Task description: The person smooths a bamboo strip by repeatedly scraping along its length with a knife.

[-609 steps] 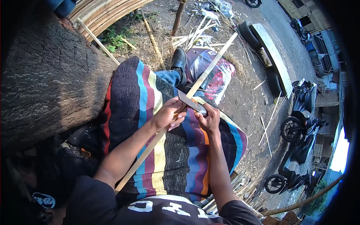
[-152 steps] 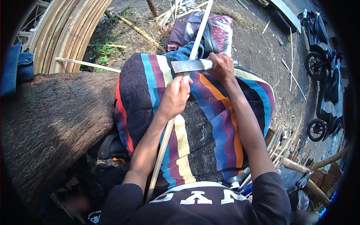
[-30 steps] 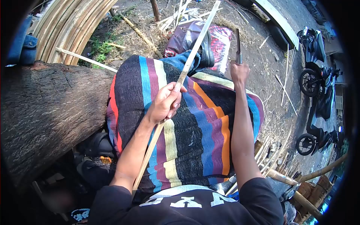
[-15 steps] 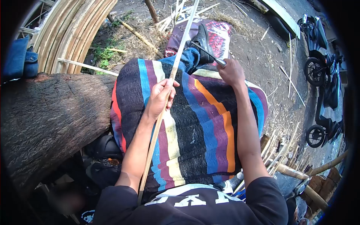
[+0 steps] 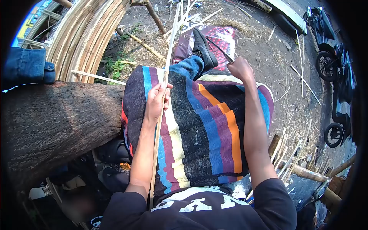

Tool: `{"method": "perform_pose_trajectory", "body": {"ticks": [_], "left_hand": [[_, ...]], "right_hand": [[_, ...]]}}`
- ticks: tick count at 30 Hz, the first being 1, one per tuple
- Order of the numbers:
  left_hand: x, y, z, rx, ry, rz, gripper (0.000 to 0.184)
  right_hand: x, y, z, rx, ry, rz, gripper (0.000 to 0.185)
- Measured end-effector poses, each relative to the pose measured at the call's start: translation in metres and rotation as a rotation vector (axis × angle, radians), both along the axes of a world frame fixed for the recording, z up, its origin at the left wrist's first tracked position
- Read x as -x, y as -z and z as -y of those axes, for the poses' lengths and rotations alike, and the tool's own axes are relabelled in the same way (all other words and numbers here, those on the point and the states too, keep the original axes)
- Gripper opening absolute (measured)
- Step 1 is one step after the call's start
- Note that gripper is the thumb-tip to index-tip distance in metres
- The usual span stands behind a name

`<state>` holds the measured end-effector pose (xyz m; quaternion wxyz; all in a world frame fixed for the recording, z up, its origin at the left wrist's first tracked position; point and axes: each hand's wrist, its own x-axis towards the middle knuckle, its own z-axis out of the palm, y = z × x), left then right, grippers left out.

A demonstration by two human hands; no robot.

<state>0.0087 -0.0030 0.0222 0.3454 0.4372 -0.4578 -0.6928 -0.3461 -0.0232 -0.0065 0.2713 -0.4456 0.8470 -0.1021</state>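
Note:
My left hand [image 5: 156, 102] is closed around a long, pale bamboo strip [image 5: 171, 48], which runs from beside my shirt up past my knees. A striped cloth [image 5: 195, 134] covers my lap beneath it. Over the right side of the cloth, my right hand [image 5: 240, 69] grips the handle of a knife [image 5: 221, 50]. The blade is seen nearly edge-on and points up and left toward my black shoe [image 5: 204, 48]. Knife and strip are apart.
A thick tree trunk [image 5: 61, 122] lies at the left, with a bundle of curved strips [image 5: 86, 38] behind it. Someone's denim-clad leg [image 5: 27, 66] rests at the upper left. A printed sack [image 5: 226, 38] is under my shoe. Motorbikes [image 5: 333, 69] stand right; bamboo poles [image 5: 303, 171] lie lower right.
The knife has come away from the strip and now points up and left from my right hand. The strip has swung more upright, with my left hand a little further left. The view has shifted slightly.

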Motion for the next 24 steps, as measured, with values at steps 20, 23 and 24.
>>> {"method": "perform_pose_trajectory", "body": {"ticks": [20, 23, 24], "left_hand": [[-0.014, -0.015, -0.016, 0.086, -0.026, 0.008, 0.033], [-0.012, -0.009, -0.014, 0.073, -0.029, 0.006, 0.033], [-0.012, -0.004, -0.013, 0.07, -0.026, 0.005, 0.033]], "right_hand": [[-0.018, -0.024, -0.006, 0.201, -0.122, -0.014, 0.034], [-0.017, -0.024, -0.005, 0.181, -0.122, 0.004, 0.033], [-0.017, -0.019, -0.005, 0.183, -0.127, -0.002, 0.033]]}}
